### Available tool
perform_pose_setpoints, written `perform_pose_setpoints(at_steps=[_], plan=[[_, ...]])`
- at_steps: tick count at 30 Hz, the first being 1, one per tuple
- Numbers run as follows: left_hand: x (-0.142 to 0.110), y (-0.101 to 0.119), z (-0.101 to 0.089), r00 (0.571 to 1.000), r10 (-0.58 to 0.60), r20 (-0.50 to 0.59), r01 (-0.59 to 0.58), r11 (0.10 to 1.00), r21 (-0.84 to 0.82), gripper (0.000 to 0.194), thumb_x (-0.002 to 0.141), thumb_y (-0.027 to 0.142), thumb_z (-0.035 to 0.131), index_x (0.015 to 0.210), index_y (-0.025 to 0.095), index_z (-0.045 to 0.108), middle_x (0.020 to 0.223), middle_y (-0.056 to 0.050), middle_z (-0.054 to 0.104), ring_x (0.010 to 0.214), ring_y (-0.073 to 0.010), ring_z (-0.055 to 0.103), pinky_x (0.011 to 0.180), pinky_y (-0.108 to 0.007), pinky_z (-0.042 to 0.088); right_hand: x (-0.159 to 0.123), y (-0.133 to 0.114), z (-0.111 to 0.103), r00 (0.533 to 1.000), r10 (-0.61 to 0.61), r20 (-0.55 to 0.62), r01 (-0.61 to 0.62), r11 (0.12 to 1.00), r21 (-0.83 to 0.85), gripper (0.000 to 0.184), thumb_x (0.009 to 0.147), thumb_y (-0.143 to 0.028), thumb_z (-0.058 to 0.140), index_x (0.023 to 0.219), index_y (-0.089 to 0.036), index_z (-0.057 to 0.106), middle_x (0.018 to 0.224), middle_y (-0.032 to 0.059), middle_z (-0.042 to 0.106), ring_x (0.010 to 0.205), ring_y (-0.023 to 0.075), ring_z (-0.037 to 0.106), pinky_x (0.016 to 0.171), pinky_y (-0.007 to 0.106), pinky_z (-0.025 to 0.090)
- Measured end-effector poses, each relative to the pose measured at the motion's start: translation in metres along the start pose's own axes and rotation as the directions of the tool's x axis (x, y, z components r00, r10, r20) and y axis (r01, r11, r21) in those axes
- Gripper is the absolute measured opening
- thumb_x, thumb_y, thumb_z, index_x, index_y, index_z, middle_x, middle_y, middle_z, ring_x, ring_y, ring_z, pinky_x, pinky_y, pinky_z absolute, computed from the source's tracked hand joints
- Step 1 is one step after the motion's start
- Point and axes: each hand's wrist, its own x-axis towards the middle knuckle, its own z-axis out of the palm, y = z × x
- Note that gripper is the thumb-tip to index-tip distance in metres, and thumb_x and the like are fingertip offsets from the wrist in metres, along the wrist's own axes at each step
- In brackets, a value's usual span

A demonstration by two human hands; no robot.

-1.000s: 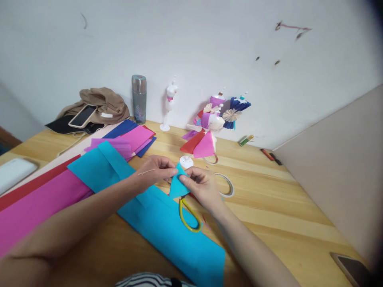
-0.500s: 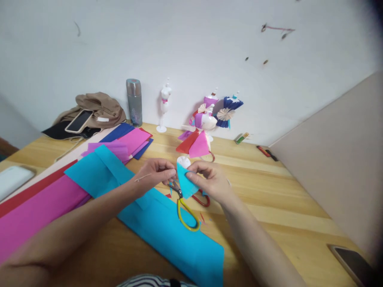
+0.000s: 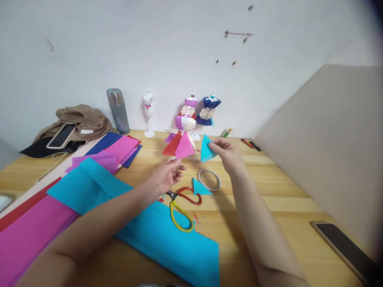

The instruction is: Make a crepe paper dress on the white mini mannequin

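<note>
My right hand (image 3: 226,153) pinches a light-blue paper triangle (image 3: 207,149) between thumb and fingers, held up right of a small white dress-form figure (image 3: 188,122). That figure wears a purple band and a skirt of red and pink paper panels (image 3: 184,146). My left hand (image 3: 171,175) is just below the pink panel, its fingers loosely curled and apart, with nothing visible in them; whether a fingertip touches the skirt I cannot tell. Beneath it lie scissors (image 3: 172,195) with one red and one yellow handle. A second blue triangle (image 3: 201,188) lies by a tape roll (image 3: 220,184).
A long blue paper strip (image 3: 191,255) crosses the front, over magenta paper (image 3: 32,227). Along the wall stand a flask (image 3: 118,113), a bare dress form (image 3: 148,113) and a navy-dressed one (image 3: 206,113). A phone (image 3: 341,247) lies right; a cap (image 3: 38,148) and brown cloth (image 3: 80,119) lie left.
My right hand has lifted the blue triangle up and right, away from my left hand. My left hand has loosened its fingers. The second triangle and the tape roll have come into sight.
</note>
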Motion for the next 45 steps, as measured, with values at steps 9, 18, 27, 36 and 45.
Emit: perform_pose_setpoints(at_steps=[9, 18, 27, 36, 45], plan=[[0.020, -0.011, 0.001, 0.989, 0.145, 0.017, -0.138, 0.968, -0.211, 0.023, 0.083, 0.015, 0.076, 0.077, 0.015, 0.054, 0.064, 0.004, 0.054, 0.046, -0.0023, 0.043, 0.041, -0.014, 0.024, 0.000, 0.003, 0.008, 0.999, 0.027, 0.019, -0.027, 0.999, -0.020, 0.026, 0.063, -0.045, 0.081, 0.066, -0.023, 0.068, 0.059, 0.0015, 0.067, 0.053, 0.0164, 0.059, 0.053, 0.033, 0.051], [0.023, -0.005, 0.005, 0.980, 0.169, 0.102, -0.142, 0.963, -0.228, 0.036, 0.084, 0.020, 0.078, 0.066, 0.016, 0.047, 0.054, 0.007, 0.046, 0.041, -0.0020, 0.036, 0.038, -0.014, 0.022, 0.002, 0.005, 0.011, 1.000, 0.009, 0.016, -0.009, 1.000, -0.015, 0.028, 0.063, -0.047, 0.083, 0.067, -0.024, 0.068, 0.062, 0.0017, 0.068, 0.055, 0.0172, 0.060, 0.053, 0.032, 0.052], [0.020, 0.005, 0.002, 0.984, 0.121, 0.133, -0.092, 0.973, -0.211, 0.035, 0.095, 0.020, 0.064, 0.065, 0.016, 0.045, 0.051, 0.007, 0.043, 0.037, -0.0021, 0.032, 0.036, -0.014, 0.022, 0.008, 0.010, 0.024, 0.997, 0.003, 0.073, -0.002, 1.000, -0.009, 0.030, 0.063, -0.047, 0.083, 0.072, -0.022, 0.070, 0.065, 0.0016, 0.069, 0.057, 0.0164, 0.060, 0.058, 0.032, 0.052], [0.021, 0.000, 0.004, 0.982, 0.144, 0.121, -0.119, 0.973, -0.197, 0.032, 0.088, 0.018, 0.071, 0.067, 0.016, 0.047, 0.053, 0.006, 0.046, 0.040, -0.0020, 0.037, 0.037, -0.014, 0.023, 0.008, 0.014, 0.036, 0.998, -0.069, 0.003, 0.068, 0.986, -0.155, 0.025, 0.067, -0.043, 0.074, 0.068, -0.019, 0.067, 0.065, 0.0014, 0.063, 0.061, 0.0149, 0.054, 0.057, 0.028, 0.045], [0.022, 0.000, 0.007, 0.985, 0.145, 0.094, -0.124, 0.973, -0.195, 0.029, 0.088, 0.016, 0.070, 0.067, 0.016, 0.049, 0.052, 0.006, 0.046, 0.039, -0.0020, 0.035, 0.036, -0.013, 0.021, 0.006, 0.008, 0.042, 0.997, -0.059, 0.042, 0.065, 0.986, -0.152, 0.024, 0.070, -0.043, 0.071, 0.070, -0.020, 0.066, 0.069, 0.0022, 0.064, 0.066, 0.0162, 0.055, 0.062, 0.029, 0.045]])
